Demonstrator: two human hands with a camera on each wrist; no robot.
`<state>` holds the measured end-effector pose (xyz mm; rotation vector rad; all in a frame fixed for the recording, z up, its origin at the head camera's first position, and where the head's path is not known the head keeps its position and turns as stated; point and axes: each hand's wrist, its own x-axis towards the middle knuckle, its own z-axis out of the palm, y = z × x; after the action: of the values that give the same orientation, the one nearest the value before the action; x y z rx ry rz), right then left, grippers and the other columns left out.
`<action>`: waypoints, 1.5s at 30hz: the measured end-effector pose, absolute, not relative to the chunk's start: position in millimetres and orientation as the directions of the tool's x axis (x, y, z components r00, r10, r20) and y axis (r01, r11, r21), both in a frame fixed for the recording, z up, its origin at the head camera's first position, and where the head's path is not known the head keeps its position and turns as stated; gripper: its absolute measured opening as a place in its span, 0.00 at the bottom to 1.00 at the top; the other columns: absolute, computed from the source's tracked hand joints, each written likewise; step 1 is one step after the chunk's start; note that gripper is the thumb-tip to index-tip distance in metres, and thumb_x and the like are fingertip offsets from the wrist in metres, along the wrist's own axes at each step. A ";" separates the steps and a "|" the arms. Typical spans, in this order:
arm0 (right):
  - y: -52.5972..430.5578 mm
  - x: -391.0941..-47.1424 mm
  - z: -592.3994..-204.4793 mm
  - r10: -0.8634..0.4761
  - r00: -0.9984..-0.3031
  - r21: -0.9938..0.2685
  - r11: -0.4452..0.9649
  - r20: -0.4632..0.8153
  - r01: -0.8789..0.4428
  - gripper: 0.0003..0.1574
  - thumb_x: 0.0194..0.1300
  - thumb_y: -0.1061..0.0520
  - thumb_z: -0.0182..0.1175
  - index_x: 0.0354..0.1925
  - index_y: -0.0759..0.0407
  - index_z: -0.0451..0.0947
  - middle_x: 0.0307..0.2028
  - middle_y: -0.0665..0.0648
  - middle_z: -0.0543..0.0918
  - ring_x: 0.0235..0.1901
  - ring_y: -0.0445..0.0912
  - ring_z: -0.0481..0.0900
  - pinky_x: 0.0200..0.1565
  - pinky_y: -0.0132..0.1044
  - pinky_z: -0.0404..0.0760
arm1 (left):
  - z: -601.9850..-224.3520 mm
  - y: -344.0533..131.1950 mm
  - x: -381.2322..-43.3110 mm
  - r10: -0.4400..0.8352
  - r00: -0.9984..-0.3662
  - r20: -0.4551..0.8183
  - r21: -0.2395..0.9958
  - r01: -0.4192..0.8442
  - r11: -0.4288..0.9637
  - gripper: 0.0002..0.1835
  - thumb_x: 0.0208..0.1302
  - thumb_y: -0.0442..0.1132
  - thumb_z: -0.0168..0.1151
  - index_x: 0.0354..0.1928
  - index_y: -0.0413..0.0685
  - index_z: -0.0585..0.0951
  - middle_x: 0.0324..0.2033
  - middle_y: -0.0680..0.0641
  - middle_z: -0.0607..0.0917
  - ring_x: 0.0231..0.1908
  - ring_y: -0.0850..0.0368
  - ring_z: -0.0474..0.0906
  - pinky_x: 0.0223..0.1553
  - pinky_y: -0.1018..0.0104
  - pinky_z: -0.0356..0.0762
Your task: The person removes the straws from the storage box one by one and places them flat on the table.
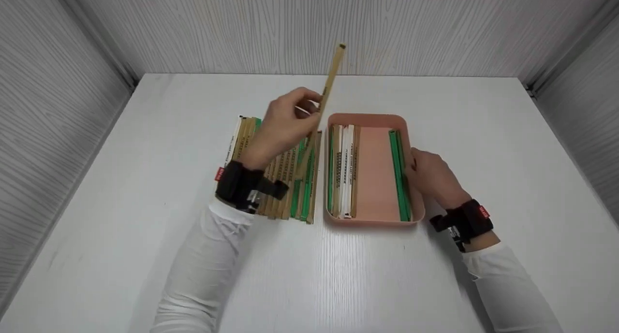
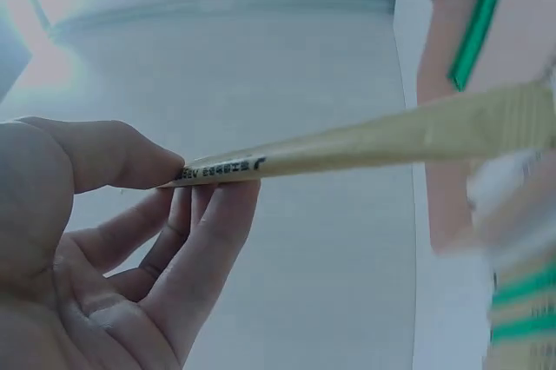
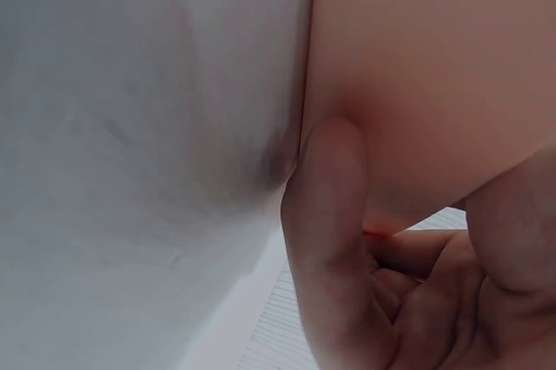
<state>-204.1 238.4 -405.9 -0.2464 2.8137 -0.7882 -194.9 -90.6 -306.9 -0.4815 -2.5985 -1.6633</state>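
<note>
My left hand (image 1: 284, 123) pinches a brown paper-wrapped stick (image 1: 331, 77) between thumb and fingers. This stick slants above the row of wrapped sticks (image 1: 278, 197), with its far end raised; in the left wrist view its near end looks flat and crimped. Brown, green and white ones make up that row, partly hidden under my left hand and wrist. My right hand (image 1: 435, 176) grips the right wall of a pink box (image 1: 375, 168). Inside the box, brown, white (image 1: 347, 178) and green sticks lie along the left side, and green sticks (image 1: 399, 178) along the right.
Everything stands on a white table (image 1: 367, 280), with a pale wood-grain panel (image 1: 271, 28) behind it and similar panels at both sides. Black straps (image 1: 237, 183) with small cameras circle both wrists.
</note>
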 end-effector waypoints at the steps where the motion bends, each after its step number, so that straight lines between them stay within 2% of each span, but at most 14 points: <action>1: 238.6 -204.0 -406.0 -0.214 -0.964 -0.531 0.841 -0.156 -0.101 0.11 0.81 0.58 0.45 0.43 0.61 0.72 0.31 0.58 0.75 0.32 0.49 0.76 0.29 0.39 0.71 | -308.4 -102.0 -195.7 0.217 -0.959 0.183 0.876 0.259 0.408 0.18 0.74 0.36 0.60 0.62 0.43 0.79 0.49 0.43 0.84 0.46 0.52 0.83 0.43 0.62 0.84; 5: 238.5 -203.9 -406.8 -0.212 -0.965 -0.533 0.840 -0.154 -0.100 0.12 0.81 0.58 0.45 0.44 0.62 0.73 0.32 0.58 0.77 0.32 0.49 0.77 0.29 0.38 0.72 | -320.8 -148.4 -198.8 0.091 -0.981 0.171 0.842 0.194 0.503 0.18 0.73 0.38 0.59 0.62 0.44 0.81 0.50 0.42 0.83 0.45 0.51 0.82 0.40 0.64 0.81; 12: 237.7 -203.1 -406.5 -0.203 -0.963 -0.546 0.834 -0.175 -0.077 0.11 0.80 0.58 0.45 0.44 0.61 0.73 0.32 0.58 0.77 0.32 0.49 0.77 0.29 0.38 0.72 | -357.6 -213.0 -201.5 -0.146 -0.987 0.061 0.817 -0.035 0.575 0.20 0.71 0.42 0.60 0.61 0.41 0.81 0.50 0.41 0.81 0.41 0.54 0.79 0.36 0.69 0.78; 17: 239.7 -201.2 -405.4 -0.202 -0.961 -0.546 0.835 -0.190 -0.067 0.12 0.80 0.58 0.44 0.48 0.62 0.74 0.34 0.59 0.79 0.33 0.49 0.78 0.30 0.39 0.73 | -380.1 -237.6 -193.2 -0.235 -0.971 -0.043 0.783 -0.179 0.596 0.23 0.69 0.40 0.57 0.62 0.38 0.80 0.52 0.38 0.82 0.46 0.50 0.77 0.39 0.65 0.76; 22: 241.3 -200.8 -404.1 -0.206 -0.963 -0.544 0.835 -0.172 -0.081 0.13 0.80 0.59 0.45 0.49 0.62 0.74 0.34 0.59 0.79 0.33 0.49 0.78 0.30 0.39 0.74 | -391.9 -247.6 -190.0 -0.260 -0.959 -0.114 0.759 -0.253 0.600 0.25 0.67 0.37 0.55 0.63 0.36 0.79 0.53 0.36 0.82 0.48 0.47 0.77 0.40 0.63 0.77; 28: 240.4 -198.7 -403.2 -0.207 -0.963 -0.535 0.840 -0.174 -0.084 0.11 0.78 0.62 0.45 0.48 0.64 0.74 0.33 0.59 0.78 0.33 0.49 0.77 0.30 0.38 0.74 | -398.8 -250.2 -189.0 -0.241 -0.958 -0.155 0.719 -0.277 0.637 0.24 0.66 0.35 0.52 0.62 0.35 0.80 0.53 0.35 0.82 0.49 0.44 0.77 0.45 0.58 0.76; 39: 240.5 -196.5 -402.2 -0.201 -0.960 -0.551 0.832 -0.194 -0.063 0.13 0.80 0.58 0.45 0.51 0.63 0.74 0.35 0.60 0.80 0.33 0.49 0.79 0.30 0.38 0.75 | -404.2 -245.8 -186.8 -0.232 -0.966 -0.119 0.688 -0.248 0.682 0.22 0.67 0.35 0.53 0.59 0.31 0.81 0.50 0.33 0.84 0.48 0.43 0.79 0.48 0.54 0.76; 45: 241.0 -196.8 -401.2 -0.196 -0.958 -0.556 0.830 -0.211 -0.048 0.15 0.81 0.58 0.44 0.54 0.63 0.74 0.36 0.60 0.80 0.33 0.49 0.79 0.29 0.38 0.76 | -400.8 -245.4 -185.6 -0.202 -0.965 -0.168 0.671 -0.262 0.694 0.24 0.68 0.37 0.54 0.61 0.30 0.79 0.52 0.32 0.83 0.50 0.40 0.79 0.49 0.51 0.77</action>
<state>-196.8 241.0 -401.2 -0.1870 2.7520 -0.8261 -185.6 -245.4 -400.8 0.4061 -2.9652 -1.1947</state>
